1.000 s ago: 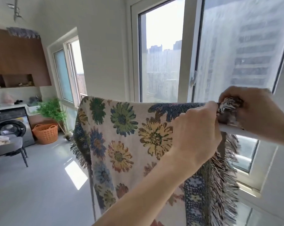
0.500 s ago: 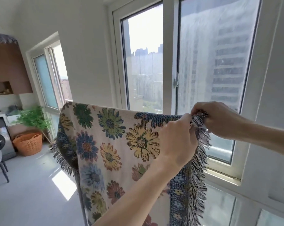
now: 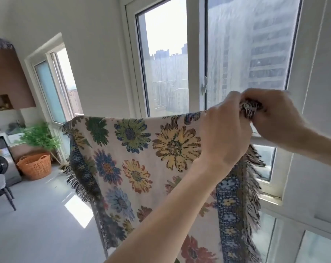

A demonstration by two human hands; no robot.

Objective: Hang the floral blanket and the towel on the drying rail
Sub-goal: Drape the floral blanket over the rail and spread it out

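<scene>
Cream woven floral blanket with fringed edges (image 3: 134, 160) hangs draped, its rail hidden beneath. Left hand (image 3: 224, 137) and right hand (image 3: 272, 116) both pinch its fringed top corner, apparently straightening it. Towel unseen, judged not yet hung.

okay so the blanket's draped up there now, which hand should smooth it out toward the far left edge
Left, probably. The left hand grips the blanket on the inner side of the bunched corner, nearer the draped top edge. The right hand holds the fringed corner and can anchor it.
</scene>
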